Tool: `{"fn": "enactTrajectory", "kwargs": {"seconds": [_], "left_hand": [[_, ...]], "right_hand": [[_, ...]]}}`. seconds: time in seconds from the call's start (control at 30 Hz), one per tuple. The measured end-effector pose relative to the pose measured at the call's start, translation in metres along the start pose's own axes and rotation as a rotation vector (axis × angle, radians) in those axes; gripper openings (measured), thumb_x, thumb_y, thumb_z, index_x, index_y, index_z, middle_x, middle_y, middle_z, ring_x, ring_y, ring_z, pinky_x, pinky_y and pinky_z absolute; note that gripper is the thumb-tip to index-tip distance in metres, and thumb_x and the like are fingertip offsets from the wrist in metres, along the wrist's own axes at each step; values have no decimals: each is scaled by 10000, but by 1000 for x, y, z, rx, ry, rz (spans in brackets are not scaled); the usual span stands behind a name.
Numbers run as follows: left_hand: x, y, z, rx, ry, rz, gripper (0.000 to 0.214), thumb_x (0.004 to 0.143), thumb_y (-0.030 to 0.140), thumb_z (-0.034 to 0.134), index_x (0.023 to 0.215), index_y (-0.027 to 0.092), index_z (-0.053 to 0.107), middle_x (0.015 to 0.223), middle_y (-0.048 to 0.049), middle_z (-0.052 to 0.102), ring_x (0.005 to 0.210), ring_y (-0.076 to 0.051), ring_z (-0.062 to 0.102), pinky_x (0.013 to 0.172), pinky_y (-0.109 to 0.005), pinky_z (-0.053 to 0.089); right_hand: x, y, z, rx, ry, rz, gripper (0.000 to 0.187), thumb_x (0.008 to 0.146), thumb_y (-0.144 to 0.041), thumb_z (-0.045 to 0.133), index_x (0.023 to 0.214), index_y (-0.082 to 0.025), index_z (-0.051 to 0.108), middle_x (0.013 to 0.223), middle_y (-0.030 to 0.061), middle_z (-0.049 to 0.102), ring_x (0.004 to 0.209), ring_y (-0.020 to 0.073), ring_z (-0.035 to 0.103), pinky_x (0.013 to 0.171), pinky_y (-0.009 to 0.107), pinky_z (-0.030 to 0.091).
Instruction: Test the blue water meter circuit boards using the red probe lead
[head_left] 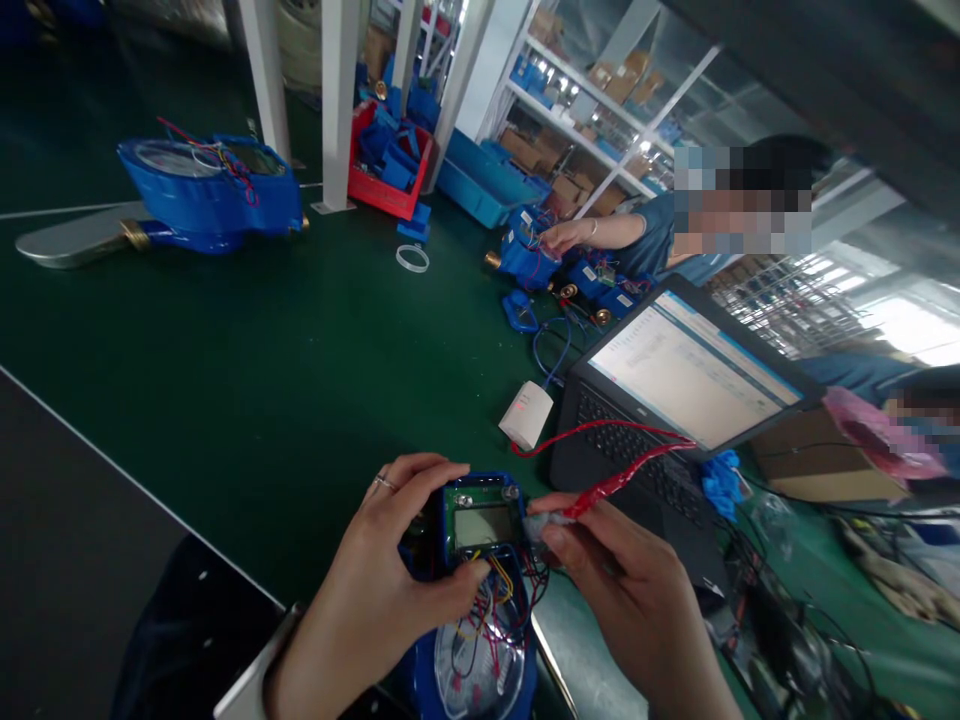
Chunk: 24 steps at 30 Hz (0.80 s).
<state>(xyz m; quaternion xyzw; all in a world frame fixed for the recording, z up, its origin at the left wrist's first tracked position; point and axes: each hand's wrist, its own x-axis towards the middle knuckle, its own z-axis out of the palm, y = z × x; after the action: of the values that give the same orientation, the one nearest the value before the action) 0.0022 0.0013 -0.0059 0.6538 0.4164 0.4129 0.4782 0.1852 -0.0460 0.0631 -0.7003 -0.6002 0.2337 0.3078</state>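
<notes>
Low in the middle of the head view is a blue water meter (480, 675), with a round clear dial and a tangle of red, black and yellow wires. Its display housing (484, 525) shows a green circuit board and a grey screen. My left hand (382, 570) is closed round this housing, fingers at its top left, thumb near the wires. Between the fingers and thumb of my right hand (622, 570) is a grey connector (541, 522) on a red-wrapped cable (619, 482). The connector is at the housing's right edge; whether it is plugged in I cannot tell.
The cable runs to a white box (526, 415) beside a laptop (637, 420). Another meter (217, 195) lies at the left. Behind are a red bin (386, 195) and a white ring (412, 258). A co-worker's hand (570, 236) touches a meter across the table.
</notes>
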Motion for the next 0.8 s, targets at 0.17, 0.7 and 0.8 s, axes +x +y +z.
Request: {"fn": "enactTrajectory", "kwargs": {"seconds": [0.17, 0.7, 0.8], "left_hand": [[-2, -2, 1, 4, -6, 7, 534, 697, 196, 680, 1189, 349, 541, 1181, -15, 535, 1070, -231, 551, 880, -410, 469], [-1, -3, 2, 6, 6, 7, 543, 694, 196, 678, 1194, 357, 540, 1192, -16, 531, 1064, -232, 554, 886, -428, 471], [-1, -3, 1, 3, 11, 1, 535, 695, 198, 672, 1190, 358, 545, 1181, -11, 537, 1063, -229, 556, 895, -430, 471]], "right_hand": [[0, -3, 1, 19, 2, 19, 153, 865, -257, 551, 894, -220, 697, 741, -8, 668, 612, 99, 585, 554, 182, 462], [2, -4, 2, 30, 12, 11, 146, 856, -256, 558, 877, -219, 697, 703, -18, 652, 582, 95, 577, 533, 175, 462], [-2, -2, 1, 33, 22, -13, 144, 850, -247, 574, 881, -214, 711, 710, -10, 666, 585, 100, 593, 539, 181, 476]]}}
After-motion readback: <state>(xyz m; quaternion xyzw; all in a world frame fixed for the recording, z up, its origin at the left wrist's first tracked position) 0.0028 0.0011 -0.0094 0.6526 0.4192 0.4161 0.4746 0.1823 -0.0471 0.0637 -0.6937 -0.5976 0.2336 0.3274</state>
